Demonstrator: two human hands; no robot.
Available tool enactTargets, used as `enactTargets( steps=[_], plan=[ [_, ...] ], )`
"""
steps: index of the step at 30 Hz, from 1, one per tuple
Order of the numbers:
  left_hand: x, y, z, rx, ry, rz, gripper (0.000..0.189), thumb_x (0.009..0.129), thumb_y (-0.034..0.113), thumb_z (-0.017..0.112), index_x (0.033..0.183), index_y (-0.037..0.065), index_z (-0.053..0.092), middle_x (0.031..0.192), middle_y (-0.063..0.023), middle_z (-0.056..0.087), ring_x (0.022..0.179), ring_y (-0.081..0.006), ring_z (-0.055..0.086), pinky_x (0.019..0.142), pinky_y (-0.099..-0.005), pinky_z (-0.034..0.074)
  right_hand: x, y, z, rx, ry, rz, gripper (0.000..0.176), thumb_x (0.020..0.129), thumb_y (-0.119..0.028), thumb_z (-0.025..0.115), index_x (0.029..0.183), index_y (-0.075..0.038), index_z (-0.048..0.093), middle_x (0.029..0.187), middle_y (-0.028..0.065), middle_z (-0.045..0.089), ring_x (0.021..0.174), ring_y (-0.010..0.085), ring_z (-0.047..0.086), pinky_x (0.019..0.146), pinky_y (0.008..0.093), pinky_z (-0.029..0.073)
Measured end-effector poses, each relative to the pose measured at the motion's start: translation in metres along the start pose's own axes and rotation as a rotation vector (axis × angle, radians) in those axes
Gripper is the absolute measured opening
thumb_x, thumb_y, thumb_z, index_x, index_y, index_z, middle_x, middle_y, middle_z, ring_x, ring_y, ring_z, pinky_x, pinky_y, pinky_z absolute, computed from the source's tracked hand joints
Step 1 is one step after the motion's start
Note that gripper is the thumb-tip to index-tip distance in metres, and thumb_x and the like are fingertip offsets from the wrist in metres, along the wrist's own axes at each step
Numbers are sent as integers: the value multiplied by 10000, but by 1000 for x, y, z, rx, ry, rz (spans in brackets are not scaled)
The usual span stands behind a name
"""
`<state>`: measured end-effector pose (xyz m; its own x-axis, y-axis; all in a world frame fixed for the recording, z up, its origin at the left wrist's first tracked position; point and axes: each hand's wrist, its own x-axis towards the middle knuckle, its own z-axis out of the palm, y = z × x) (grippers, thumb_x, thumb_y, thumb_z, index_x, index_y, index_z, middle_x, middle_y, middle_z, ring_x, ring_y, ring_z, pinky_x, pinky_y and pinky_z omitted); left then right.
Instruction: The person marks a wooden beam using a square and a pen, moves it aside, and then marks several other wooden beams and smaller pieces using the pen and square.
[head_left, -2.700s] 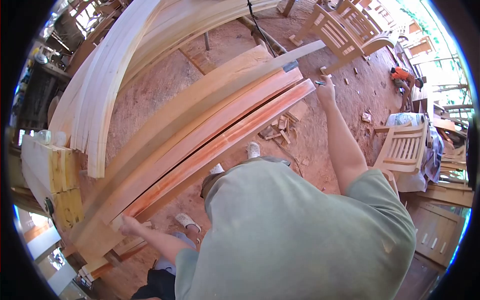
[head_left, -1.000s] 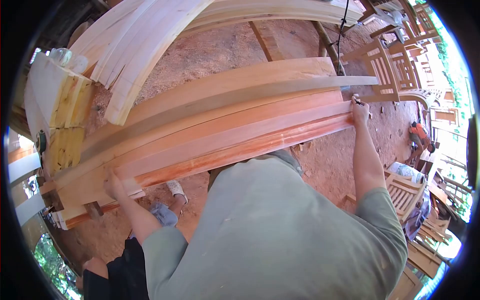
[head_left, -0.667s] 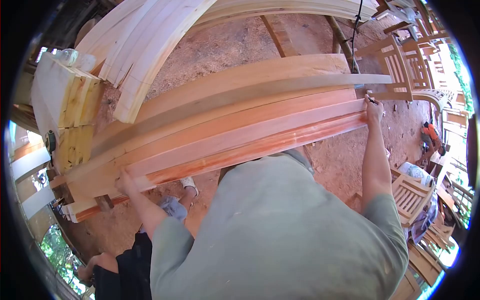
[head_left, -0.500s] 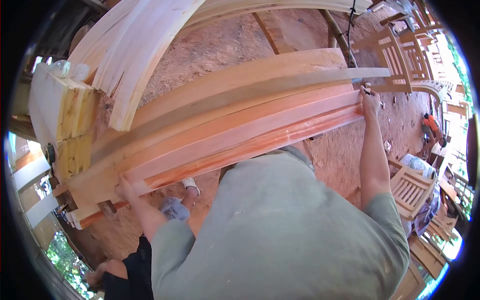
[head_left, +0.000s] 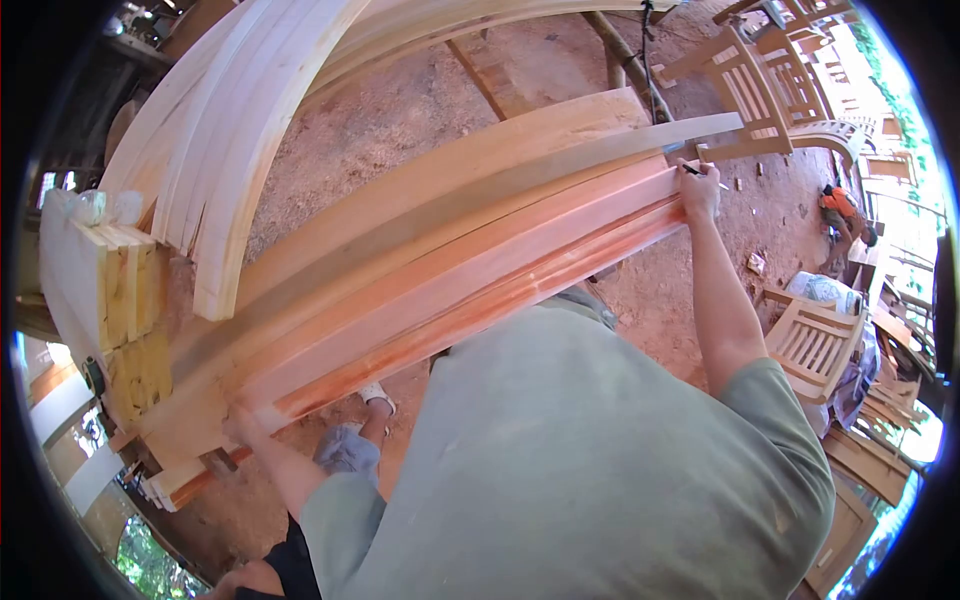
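A long reddish plank lies slantwise in front of my body, with a smooth pale face and a rougher orange edge. My left hand is closed around its near left end; motion blurs the fingers. At the far right end, my right hand rests against the plank with its fingers bent. A thin dark pen sticks out between those fingers. Beyond the plank lie a wide board and a long narrow grey-brown strip on top of it.
Curved pale planks rise at the upper left, beside a stack of thick yellowish blocks. Slatted wooden chairs stand at the upper right, and a slatted seat lies lower down. Another person crouches at the far right.
My view has shifted, so the boards, chairs and right hand appear further left. Both hands stay at the two ends of the reddish plank.
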<state>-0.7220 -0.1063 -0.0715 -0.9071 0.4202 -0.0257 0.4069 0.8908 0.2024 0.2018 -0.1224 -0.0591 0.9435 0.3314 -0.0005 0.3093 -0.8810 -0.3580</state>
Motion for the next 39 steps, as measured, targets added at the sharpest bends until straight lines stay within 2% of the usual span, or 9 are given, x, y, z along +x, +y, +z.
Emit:
enactTargets(
  steps=[5,8,12,17,23,25,29,33,39],
  plan=[
    [-40,28,-21,-14,14,3,738,831,624,642,1134,-47,691,1087,-204,717,1018,-373,678,878,-471,525,-7,7,7,104,24,-56,671,805,-553,724,1252,-70,595,1193,233,668,1156,417,609,978,501,458],
    [-67,47,-20,3,70,38,683,865,577,636,1167,-35,677,1085,-209,712,1028,-378,673,871,-467,531,-53,-9,13,138,244,-529,523,844,-400,748,1209,-52,611,1043,211,692,1010,399,634,900,495,474],
    [-124,58,9,-217,229,888,434,935,345,647,754,-48,678,901,-214,702,725,-354,647,651,-473,487,-161,-48,12,224,-108,-943,352,836,-294,760,1090,-77,649,903,128,680,985,338,615,988,499,420],
    [-214,108,26,-203,-24,1151,469,936,314,664,620,-27,605,632,-158,611,565,-316,575,550,-451,425,-188,-65,-1,218,-279,-901,283,841,-271,746,1053,-105,661,847,66,682,995,303,616,1094,541,330],
    [-209,112,26,-285,-150,996,424,929,312,675,677,-27,641,724,-185,654,680,-348,626,650,-456,484,-186,-61,4,285,-328,-859,269,858,-264,725,1062,-105,651,865,72,685,1021,288,619,1115,537,317],
    [-163,93,33,-348,187,1025,433,940,366,644,789,-36,696,918,-223,690,864,-378,651,795,-465,506,-186,-58,7,302,-274,-881,274,861,-268,725,1072,-110,646,900,80,689,1033,290,620,1120,533,318],
    [-49,27,25,108,73,253,620,979,500,489,1200,-59,645,1268,-240,609,1184,-377,571,983,-455,471,-177,-55,10,331,-268,-892,262,880,-253,707,1092,-113,641,953,107,696,1056,321,614,1092,524,347],
    [-29,13,-21,149,-190,-19,584,997,427,483,1298,-67,565,1304,-191,589,1187,-341,560,1021,-424,448,-123,-36,15,213,146,-790,314,891,-254,694,1143,-82,623,1133,203,662,1084,412,587,991,503,410],
    [35,-48,11,-264,-425,20,452,970,330,606,1180,-70,607,1147,-159,630,1014,-247,579,869,-388,489,-57,-17,-6,-7,152,-433,434,951,-372,612,1268,-79,573,1251,208,612,1173,400,580,960,509,465]
  ],
)
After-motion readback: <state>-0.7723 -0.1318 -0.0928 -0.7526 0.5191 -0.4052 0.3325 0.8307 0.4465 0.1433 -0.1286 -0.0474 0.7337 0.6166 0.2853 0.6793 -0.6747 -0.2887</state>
